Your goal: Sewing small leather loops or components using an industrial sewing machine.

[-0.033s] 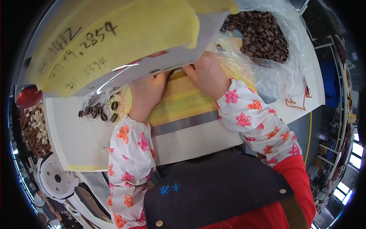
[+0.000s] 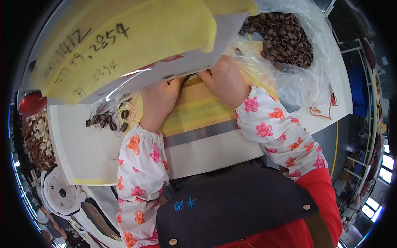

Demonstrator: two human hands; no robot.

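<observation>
Both my hands reach under the head of a sewing machine [image 2: 165, 41], whose housing is covered with yellow paper or tape. My left hand [image 2: 159, 101] and my right hand [image 2: 227, 80] face each other across a small gap, their fingers bent and closed. Machine head and knuckles hide most of the fingertips, so what they pinch does not show. Beneath them lies a work surface covered in yellow and tan strips [image 2: 202, 109]. Left of my left hand, several small brown rings [image 2: 108, 120] lie among loose dark threads.
A clear plastic bag [image 2: 320, 78] at the far right holds a heap of brown rings [image 2: 285, 41]. An orange cord [image 2: 320, 113] lies near the table's right edge. Brown and cream scraps [image 2: 37, 140] are piled past the left edge, above a round white device [image 2: 61, 192].
</observation>
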